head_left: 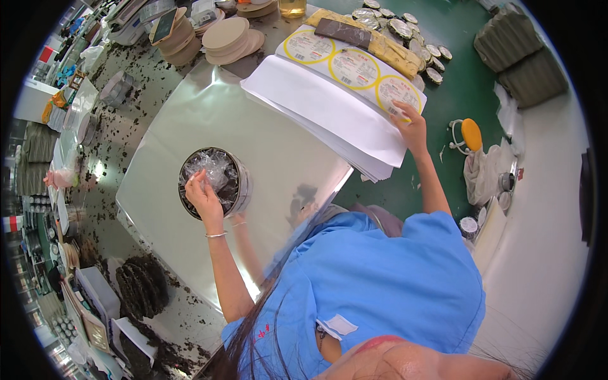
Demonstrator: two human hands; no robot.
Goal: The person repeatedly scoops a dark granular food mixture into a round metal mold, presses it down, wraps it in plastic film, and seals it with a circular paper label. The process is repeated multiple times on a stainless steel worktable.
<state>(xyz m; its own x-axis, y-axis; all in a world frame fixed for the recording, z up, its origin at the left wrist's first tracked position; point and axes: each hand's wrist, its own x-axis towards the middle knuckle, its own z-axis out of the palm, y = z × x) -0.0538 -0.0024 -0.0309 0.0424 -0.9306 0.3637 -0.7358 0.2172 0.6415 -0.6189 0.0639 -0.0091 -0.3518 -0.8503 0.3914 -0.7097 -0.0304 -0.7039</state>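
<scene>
On a shiny metal sheet point(171, 120) stands a round container point(243, 185) with dark contents and crumpled clear plastic film point(218, 170) at its mouth. My left hand point(204, 196) reaches over it, fingers drawn together at the film. To the right, a white sheet of round labels point(354, 68) with yellow rims lies on a stack of white paper point(316, 120). My right hand point(410, 125) is at the rightmost label point(387, 94), thumb and fingers bent together at its edge. Whether that label is lifted off the sheet, I cannot tell.
A brown-and-yellow wrapped bar point(367, 44) lies across the far end of the labels. Stacked round discs point(229, 39) and a phone point(164, 25) are at the far left. Dark flakes litter the table, with dark pressed cakes point(140, 286) near left. A yellow stool point(470, 134) stands right.
</scene>
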